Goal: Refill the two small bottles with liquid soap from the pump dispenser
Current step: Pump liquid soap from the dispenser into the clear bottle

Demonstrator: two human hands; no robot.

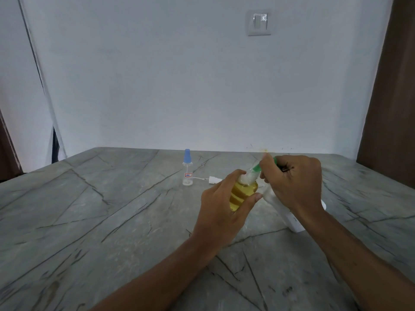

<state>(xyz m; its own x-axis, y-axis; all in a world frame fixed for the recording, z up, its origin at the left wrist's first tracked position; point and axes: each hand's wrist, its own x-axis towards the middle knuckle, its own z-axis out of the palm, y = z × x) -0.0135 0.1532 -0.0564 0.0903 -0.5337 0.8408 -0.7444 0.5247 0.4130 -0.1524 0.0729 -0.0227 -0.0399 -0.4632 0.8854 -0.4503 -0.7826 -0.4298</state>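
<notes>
Head view. We see the left hand [221, 206] gripping the yellow-filled small bottle [243, 192], fingers and thumb curled round its body; the bottle leans slightly and sits right of the middle of the grey veined table [112, 209], though we cannot tell whether it is lifted or resting. The right hand [294, 178] is curled round the top of the pump dispenser [299, 222], whose white body slants down under the wrist toward the person's right. Its green nozzle [256, 168] angles down to the whitish mouth of the held bottle; we cannot tell whether they touch. Farther back and to the left, well apart from both hands, the blue-capped small bottle [187, 168] stands upright, clear, with a small label. Just beside it on the right lies a white spray cap [212, 180], its thin tube pointing toward that bottle. A light switch [260, 21] is mounted on the pale wall [157, 75] behind
</notes>
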